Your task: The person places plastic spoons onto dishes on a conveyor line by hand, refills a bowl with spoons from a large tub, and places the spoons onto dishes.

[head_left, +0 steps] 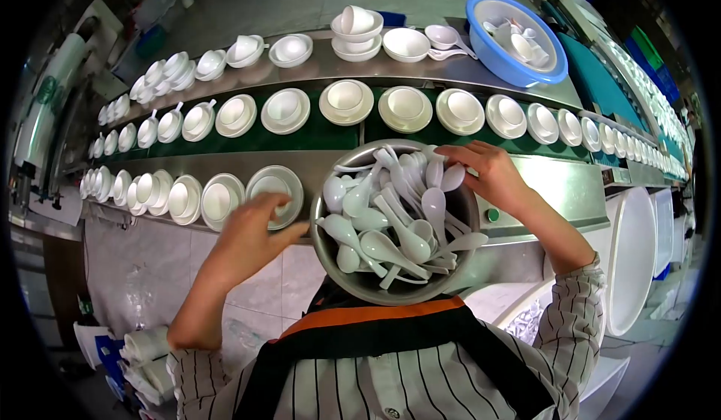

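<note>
A round metal basin [321, 251] heaped with white soup spoons [409, 240] is in front of my body, against the steel ledge. My right hand [490, 170] is over the basin's right rim, its fingers bent round a white spoon [453, 177] at the edge of the heap. The spoon's handle is partly hidden. My left hand [255, 234], slightly blurred, hovers left of the basin with thumb and fingers apart and nothing between them. Just beyond it is a small bowl on a plate [294, 183], partly covered by the fingers.
A green conveyor belt [312, 136] carries a long row of bowls on plates. Behind it, a steel shelf [319, 63] holds more bowls, cups and a blue tub [481, 40] of crockery. White bins [631, 262] stand at the right.
</note>
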{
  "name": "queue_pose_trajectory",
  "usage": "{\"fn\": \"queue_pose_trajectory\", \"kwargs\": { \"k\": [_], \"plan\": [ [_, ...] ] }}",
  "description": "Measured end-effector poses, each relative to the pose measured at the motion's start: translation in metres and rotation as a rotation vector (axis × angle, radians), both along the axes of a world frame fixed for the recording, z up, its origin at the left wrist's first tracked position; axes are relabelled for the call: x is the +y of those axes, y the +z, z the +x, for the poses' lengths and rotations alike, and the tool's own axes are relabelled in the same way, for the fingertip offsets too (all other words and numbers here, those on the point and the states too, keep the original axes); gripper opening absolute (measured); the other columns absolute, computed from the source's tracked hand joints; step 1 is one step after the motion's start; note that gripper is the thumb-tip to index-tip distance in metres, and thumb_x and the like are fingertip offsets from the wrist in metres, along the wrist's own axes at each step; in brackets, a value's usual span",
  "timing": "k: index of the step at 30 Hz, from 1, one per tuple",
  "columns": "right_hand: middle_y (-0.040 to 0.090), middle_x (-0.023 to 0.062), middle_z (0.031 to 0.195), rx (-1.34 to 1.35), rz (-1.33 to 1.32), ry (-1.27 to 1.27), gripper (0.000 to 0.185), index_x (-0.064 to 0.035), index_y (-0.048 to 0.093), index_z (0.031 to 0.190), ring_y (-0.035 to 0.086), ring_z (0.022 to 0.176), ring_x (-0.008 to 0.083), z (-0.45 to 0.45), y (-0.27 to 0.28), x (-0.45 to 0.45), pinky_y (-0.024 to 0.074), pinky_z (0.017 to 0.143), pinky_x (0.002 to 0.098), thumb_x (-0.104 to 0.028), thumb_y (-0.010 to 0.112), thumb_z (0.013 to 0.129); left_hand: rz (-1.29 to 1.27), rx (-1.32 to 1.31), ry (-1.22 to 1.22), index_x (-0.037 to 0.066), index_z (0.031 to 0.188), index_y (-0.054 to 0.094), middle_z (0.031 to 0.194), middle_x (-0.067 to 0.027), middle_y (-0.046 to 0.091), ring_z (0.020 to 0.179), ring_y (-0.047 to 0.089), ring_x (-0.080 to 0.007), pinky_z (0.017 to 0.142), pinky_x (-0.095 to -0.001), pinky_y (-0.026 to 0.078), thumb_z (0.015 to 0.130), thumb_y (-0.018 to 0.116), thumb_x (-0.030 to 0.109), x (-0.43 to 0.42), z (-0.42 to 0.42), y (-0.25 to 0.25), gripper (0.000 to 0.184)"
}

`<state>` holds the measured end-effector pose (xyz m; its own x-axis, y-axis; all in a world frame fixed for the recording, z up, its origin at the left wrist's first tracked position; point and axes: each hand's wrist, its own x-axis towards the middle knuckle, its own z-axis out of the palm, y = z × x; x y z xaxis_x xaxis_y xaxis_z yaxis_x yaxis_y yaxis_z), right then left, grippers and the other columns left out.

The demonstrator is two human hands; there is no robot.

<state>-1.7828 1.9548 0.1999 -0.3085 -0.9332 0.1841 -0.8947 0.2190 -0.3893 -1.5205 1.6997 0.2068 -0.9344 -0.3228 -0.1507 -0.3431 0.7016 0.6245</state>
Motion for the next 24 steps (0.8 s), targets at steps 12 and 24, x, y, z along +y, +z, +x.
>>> {"fn": "queue_pose_trajectory", "kwargs": {
  "k": [12,24],
  "plan": [
    [0.065,0.0078,0.085,-0.398,0.134,-0.139,0.021,-0.0002,0.065,0.092,0.063,0.074,0.0143,-0.011,0.044,-0.031,0.0511,0.069,0.026,0.009,0.062,0.074,-0.069,0.077,-0.329,-0.002,0.077,0.068,0.078,-0.0182,0.065,0.07,0.064,-0.0315,0.065,-0.0383,0.05,0.07,0.064,0.01,0.005,-0.126,-0.057,0.014],
    [0.063,0.0113,0.08,-0.262,-0.415,-0.069,0.015,-0.0044,0.063,0.094,0.061,0.07,0.0204,-0.048,-0.031,-0.267,0.0484,0.064,0.0314,-0.002,0.062,0.08,-0.317,0.504,0.2,0.0,0.082,0.063,0.074,-0.0171,0.063,0.07,0.062,-0.0313,0.064,-0.0386,0.049,0.075,0.062,0.007,-0.281,-0.15,-0.097,0.01]
  ]
}}
